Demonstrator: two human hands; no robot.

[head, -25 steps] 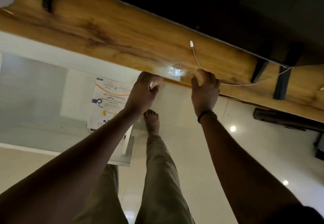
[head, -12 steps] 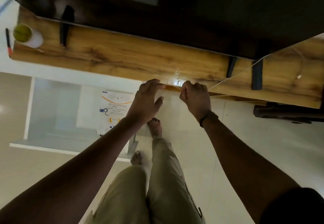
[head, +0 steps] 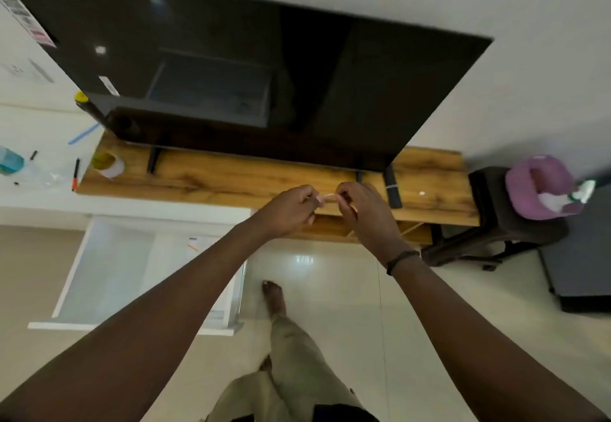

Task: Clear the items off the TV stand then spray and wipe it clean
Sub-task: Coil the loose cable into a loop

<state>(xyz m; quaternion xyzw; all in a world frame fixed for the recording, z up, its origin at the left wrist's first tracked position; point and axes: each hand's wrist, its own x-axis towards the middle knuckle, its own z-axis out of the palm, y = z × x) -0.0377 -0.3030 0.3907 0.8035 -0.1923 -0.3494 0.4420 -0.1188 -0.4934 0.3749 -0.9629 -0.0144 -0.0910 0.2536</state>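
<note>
Both hands are held up close together, not touching, in front of the front edge of the wooden TV stand point(head: 231, 180). The left hand point(head: 291, 211) is curled, with its thumb and fingertips pinched on one end of a thin white cable point(head: 328, 196). The right hand point(head: 363, 215) is curled likewise and pinches the other end. Only a short stretch of the cable is seen between the two pinches, drawn nearly level from left to right and lying along the length of the stand. How much of it is gathered inside the fists cannot be told. On the stand's top a black remote control point(head: 392, 188) lies just right of the right hand, its long axis running from the back edge toward the front with a slight tilt. A small white speck point(head: 422, 193) lies near it. A white cup point(head: 109, 164) with a yellow inside lies at the stand's far left end. A large dark television point(head: 231, 67) stands on the stand. A red and black pen point(head: 76, 173) lies on the white surface beside the left end. A purple cushion point(head: 542, 187) rests on a dark stool point(head: 489, 210) at the right end.
</note>
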